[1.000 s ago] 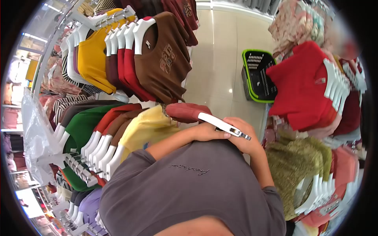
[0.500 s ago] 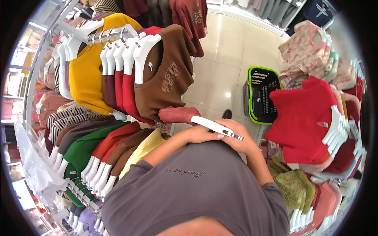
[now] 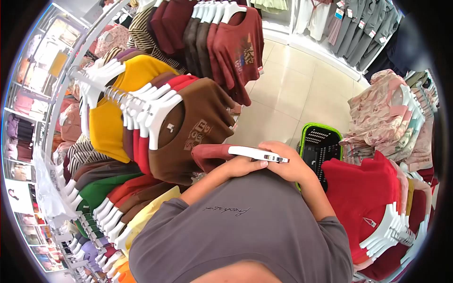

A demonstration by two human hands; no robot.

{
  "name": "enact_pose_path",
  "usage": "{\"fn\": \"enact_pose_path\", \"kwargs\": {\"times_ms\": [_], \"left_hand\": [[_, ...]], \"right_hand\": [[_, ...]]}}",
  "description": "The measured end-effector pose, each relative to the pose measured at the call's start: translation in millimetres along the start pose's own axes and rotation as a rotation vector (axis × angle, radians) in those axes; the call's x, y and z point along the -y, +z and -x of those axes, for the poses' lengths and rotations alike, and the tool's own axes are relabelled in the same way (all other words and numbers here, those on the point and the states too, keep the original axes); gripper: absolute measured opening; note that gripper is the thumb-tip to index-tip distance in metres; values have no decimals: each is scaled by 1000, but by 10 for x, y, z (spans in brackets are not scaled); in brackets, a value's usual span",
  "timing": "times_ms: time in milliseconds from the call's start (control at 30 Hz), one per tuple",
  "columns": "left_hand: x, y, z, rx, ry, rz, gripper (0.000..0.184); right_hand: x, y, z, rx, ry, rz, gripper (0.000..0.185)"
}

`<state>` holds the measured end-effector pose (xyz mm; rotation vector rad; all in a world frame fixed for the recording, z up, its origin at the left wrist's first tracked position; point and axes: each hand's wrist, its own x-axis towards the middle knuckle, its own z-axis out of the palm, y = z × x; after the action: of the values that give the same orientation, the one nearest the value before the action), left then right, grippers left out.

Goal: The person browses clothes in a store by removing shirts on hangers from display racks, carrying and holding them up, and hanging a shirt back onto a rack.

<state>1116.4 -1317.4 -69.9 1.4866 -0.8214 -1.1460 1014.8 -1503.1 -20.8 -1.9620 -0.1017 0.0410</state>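
Observation:
A white hanger (image 3: pixel 252 152) with a dark red garment (image 3: pixel 212 154) on it lies across the front of my body at waist height. My left hand (image 3: pixel 243 166) is closed at the hanger's underside, its thumb pointing right. Against the hanger's other end, beside a small metal-looking part, my right hand (image 3: pixel 283 162) is closed, with some fingers hidden behind it. The two hands almost meet. Just left of the garment hangs a brown printed top (image 3: pixel 188 132) on a rack.
To the left, a rail (image 3: pixel 118 96) carries several tops, including a yellow one (image 3: pixel 106 132). A black basket with a green rim (image 3: pixel 325 126) stands on the tiled floor at front right. Red tops (image 3: pixel 356 193) and floral clothes (image 3: pixel 382 108) hang on the right.
The view has tilted and shifted, so racks and basket sit lower in the picture. Both hands keep hold of the hanger, which now lies more level.

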Motion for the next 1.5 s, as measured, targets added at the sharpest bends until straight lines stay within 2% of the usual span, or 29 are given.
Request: {"fn": "enact_pose_path", "kwargs": {"times_ms": [167,200,400,567,767,833,900,967,1033,1100,1167,1233,1300,1367,1433,1500], "left_hand": [[-110,129,-459,-3,1,-82,44],[-103,121,-539,7,31,-80,44],[-256,132,-920,43,23,-49,42],[-245,26,-1192,62,5,-81,44],[-351,-270,-1755,174,-14,-36,46],[-415,-434,-1996,238,61,-101,48],[-412,-592,-2234,228,125,-100,49],[-414,-785,-2437,190,180,-93,50],[-617,-1048,-2557,262,30,-116,52],[-792,-1250,-2604,217,-6,-99,54],[-888,-1467,-2636,160,118,-138,54],[-973,-1663,-2651,103,122,-133,56],[-973,-1811,-2690,88,-15,-156,57],[-1018,-1901,-2678,24,-6,-131,57],[-971,-1987,-2682,-81,86,-180,57],[-816,-2082,-2712,-159,121,-180,58]], "right_hand": [[-192,-489,108,-76,23,-160,45],[-288,-539,101,-94,-46,-161,45],[-494,-747,76,-230,-39,-115,44],[-608,-903,-48,-261,-6,-81,43],[-807,-1163,-331,-332,118,-54,39],[-886,-1299,-495,-347,134,-72,38],[-935,-1444,-711,-367,197,-141,33],[-991,-1623,-983,-304,176,-79,31],[-964,-1745,-1274,-326,267,-210,29],[-1012,-1878,-1574,-280,204,-216,32],[-938,-2015,-1890,-180,274,-305,37],[-950,-2048,-2187,-169,252,-300,37],[-918,-2102,-2446,-168,297,-377,35],[-930,-2186,-2669,-126,281,-297,33],[-966,-2298,-2931,-33,255,-402,32],[-853,-2478,-3204,27,284,-289,29]]}}
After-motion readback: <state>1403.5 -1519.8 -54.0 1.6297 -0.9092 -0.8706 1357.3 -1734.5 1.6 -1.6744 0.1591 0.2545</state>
